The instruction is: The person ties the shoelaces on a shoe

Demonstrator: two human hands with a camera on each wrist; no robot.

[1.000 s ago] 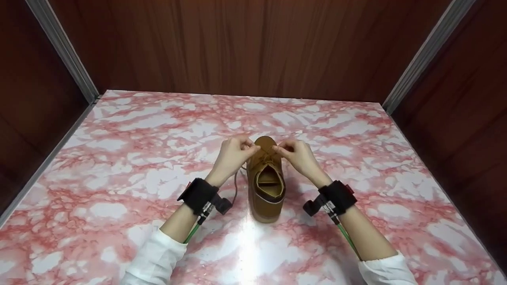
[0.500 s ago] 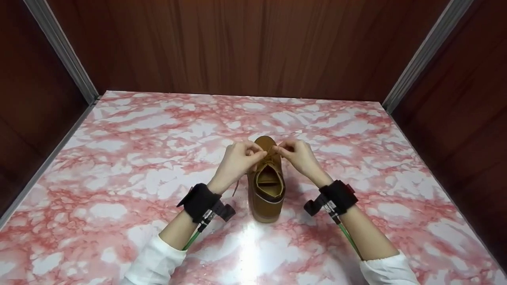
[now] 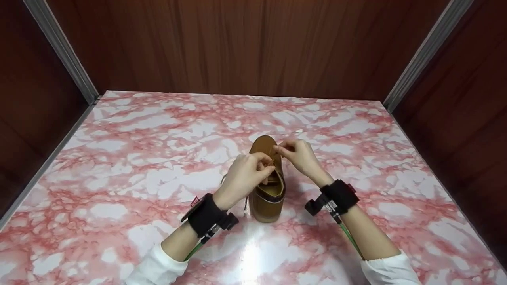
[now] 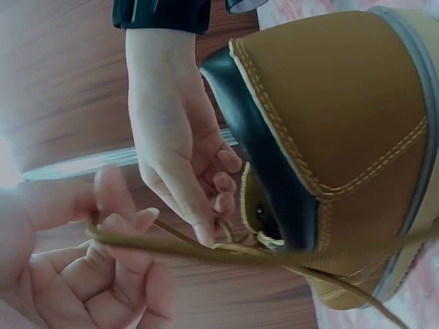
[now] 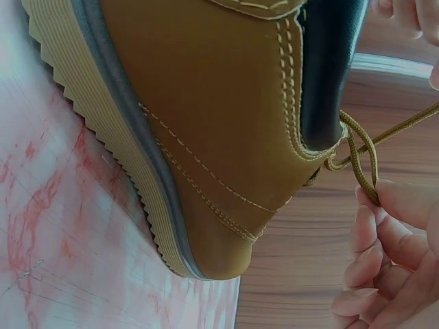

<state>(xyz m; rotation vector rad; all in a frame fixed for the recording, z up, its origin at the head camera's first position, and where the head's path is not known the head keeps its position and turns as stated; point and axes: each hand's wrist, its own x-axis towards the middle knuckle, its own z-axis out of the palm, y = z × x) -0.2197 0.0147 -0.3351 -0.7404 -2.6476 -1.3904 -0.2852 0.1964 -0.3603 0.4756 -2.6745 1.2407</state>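
A tan shoe (image 3: 266, 209) with a dark collar stands on the table, its toe pointing away. Over its opening, the left hand (image 3: 249, 174) pinches a brown lace; in the left wrist view this lace (image 4: 185, 248) runs over the fingers of the left hand (image 4: 103, 253). At the shoe's right side by the laces is the right hand (image 3: 301, 158). The right wrist view shows the right hand (image 5: 394, 253) pinching a loop of lace (image 5: 370, 161) between thumb and finger. The knot area is partly hidden by the left hand in the head view.
The shoe rests on a red and white marbled table (image 3: 119, 166). Dark wood-grain panels (image 3: 237, 47) stand behind and at both sides, with grey metal posts (image 3: 63, 47) in the corners. Each wrist wears a black strap (image 3: 206, 215) with a small camera.
The left hand has moved from beside the shoe's toe toward the near side, over the opening, drawing lace along. The right hand has stayed almost in place.
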